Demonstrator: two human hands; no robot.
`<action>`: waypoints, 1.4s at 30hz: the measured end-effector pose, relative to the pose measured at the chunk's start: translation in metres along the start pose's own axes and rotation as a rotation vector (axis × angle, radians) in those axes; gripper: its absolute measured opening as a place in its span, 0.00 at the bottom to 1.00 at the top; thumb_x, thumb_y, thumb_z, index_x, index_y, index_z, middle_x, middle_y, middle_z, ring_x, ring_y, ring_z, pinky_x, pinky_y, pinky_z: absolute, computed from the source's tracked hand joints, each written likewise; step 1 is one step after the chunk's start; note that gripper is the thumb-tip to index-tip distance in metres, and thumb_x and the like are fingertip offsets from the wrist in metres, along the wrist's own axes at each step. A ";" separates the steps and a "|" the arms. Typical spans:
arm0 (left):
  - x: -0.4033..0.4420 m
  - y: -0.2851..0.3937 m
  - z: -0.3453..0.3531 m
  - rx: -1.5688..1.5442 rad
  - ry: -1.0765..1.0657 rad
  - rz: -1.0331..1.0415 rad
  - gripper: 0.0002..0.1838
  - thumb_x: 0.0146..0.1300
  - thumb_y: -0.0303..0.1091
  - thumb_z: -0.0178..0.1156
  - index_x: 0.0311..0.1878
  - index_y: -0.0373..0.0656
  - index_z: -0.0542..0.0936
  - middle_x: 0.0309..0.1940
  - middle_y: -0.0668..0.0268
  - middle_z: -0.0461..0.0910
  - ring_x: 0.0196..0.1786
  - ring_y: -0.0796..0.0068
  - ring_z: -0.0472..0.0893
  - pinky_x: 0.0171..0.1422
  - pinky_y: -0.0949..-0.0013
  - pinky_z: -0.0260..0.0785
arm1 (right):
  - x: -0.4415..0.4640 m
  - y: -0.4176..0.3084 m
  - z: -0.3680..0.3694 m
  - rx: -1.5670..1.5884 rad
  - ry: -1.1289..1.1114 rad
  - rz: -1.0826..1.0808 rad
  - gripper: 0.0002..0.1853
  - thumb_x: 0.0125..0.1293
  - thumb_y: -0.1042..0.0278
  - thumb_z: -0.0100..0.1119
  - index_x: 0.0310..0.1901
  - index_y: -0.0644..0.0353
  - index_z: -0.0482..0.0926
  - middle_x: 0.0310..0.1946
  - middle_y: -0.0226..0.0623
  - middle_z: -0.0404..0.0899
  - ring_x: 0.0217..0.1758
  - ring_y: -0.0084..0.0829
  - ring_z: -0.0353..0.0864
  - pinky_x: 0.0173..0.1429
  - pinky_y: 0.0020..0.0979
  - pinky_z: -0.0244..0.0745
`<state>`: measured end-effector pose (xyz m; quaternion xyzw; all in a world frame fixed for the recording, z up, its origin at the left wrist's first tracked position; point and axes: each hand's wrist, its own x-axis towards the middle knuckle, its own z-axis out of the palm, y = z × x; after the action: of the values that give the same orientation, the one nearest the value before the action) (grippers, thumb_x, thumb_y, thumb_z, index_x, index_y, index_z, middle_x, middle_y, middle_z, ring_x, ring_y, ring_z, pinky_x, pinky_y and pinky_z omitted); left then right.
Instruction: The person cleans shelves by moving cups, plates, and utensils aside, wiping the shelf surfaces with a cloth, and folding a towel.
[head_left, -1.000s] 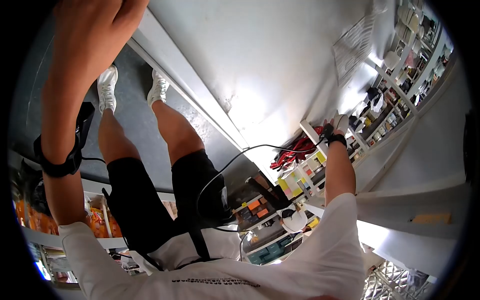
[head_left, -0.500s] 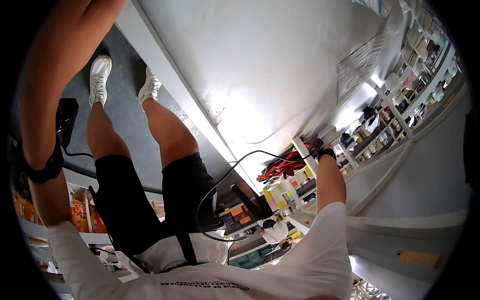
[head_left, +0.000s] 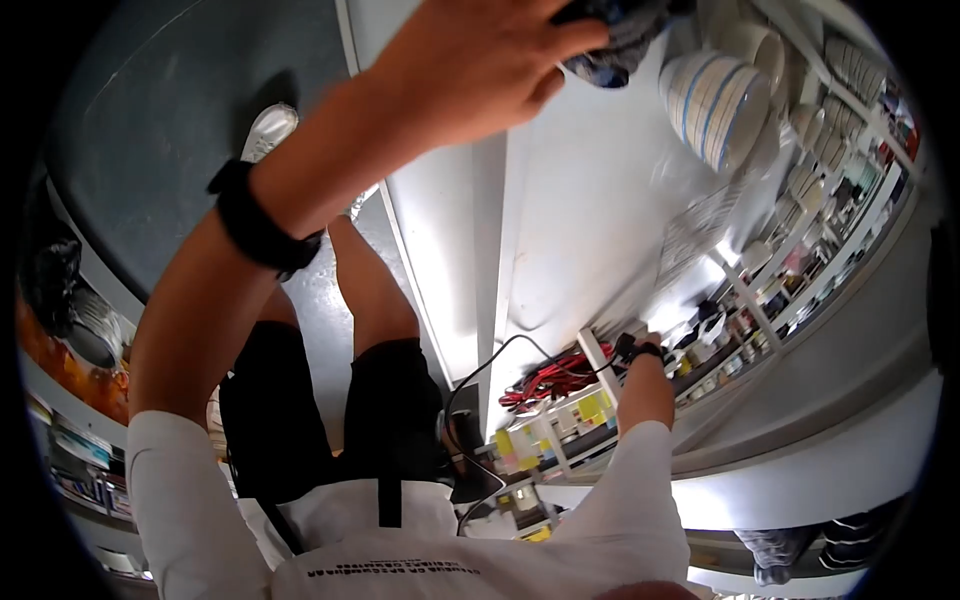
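Note:
My left hand (head_left: 490, 70) reaches across the top of the view, with its fingers curled at a dark, blue-grey patterned bundle (head_left: 615, 50). The bundle looks like cloth, and its upper part is cut off by the frame edge. A stack of white bowls with blue stripes (head_left: 715, 110) stands just right of it on the pale surface (head_left: 570, 200). Farther off, my right hand (head_left: 650, 342) is by a white shelf post, small and partly hidden behind its wrist band. A black cable (head_left: 515, 340) loops from my waist towards that wrist.
Red-and-black bundled items (head_left: 555, 380) lie by the white post (head_left: 597, 355). Shelves packed with crockery and small goods (head_left: 800, 250) curve along the right. Orange packages (head_left: 65, 365) fill a shelf at left. Dark folded textiles (head_left: 775, 550) sit at lower right.
My left arm has swung from the left edge across to the top centre, bringing the hand to the dark bundle. The view has shifted, and the striped bowls now show. My right hand stays by the post.

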<state>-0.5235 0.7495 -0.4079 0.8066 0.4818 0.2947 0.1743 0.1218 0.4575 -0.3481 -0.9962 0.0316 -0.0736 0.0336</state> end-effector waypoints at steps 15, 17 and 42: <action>0.000 0.002 0.001 0.019 -0.049 -0.095 0.23 0.59 0.39 0.67 0.59 0.54 0.77 0.58 0.63 0.73 0.71 0.60 0.63 0.70 0.50 0.55 | -0.358 -0.258 -0.068 0.610 -0.963 -0.387 0.30 0.69 0.45 0.54 0.63 0.59 0.67 0.55 0.45 0.73 0.55 0.49 0.80 0.57 0.51 0.74; -0.001 0.005 0.003 0.132 -0.059 -0.116 0.22 0.59 0.41 0.68 0.58 0.63 0.79 0.55 0.68 0.73 0.73 0.69 0.60 0.72 0.53 0.49 | -0.400 -0.262 -0.074 0.640 -1.190 -0.278 0.28 0.71 0.49 0.52 0.64 0.61 0.65 0.56 0.47 0.71 0.56 0.51 0.79 0.56 0.50 0.76; 0.017 -0.005 -0.032 -0.080 -0.342 -0.105 0.18 0.65 0.42 0.63 0.58 0.58 0.79 0.55 0.68 0.72 0.73 0.63 0.59 0.73 0.46 0.52 | -0.407 -0.312 -0.076 1.248 -1.093 0.053 0.22 0.74 0.72 0.42 0.64 0.80 0.63 0.58 0.60 0.74 0.57 0.59 0.80 0.61 0.45 0.85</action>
<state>-0.5416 0.7664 -0.3806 0.8110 0.4747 0.1626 0.3008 -0.2730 0.7911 -0.3095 -0.6886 -0.0126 0.4178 0.5925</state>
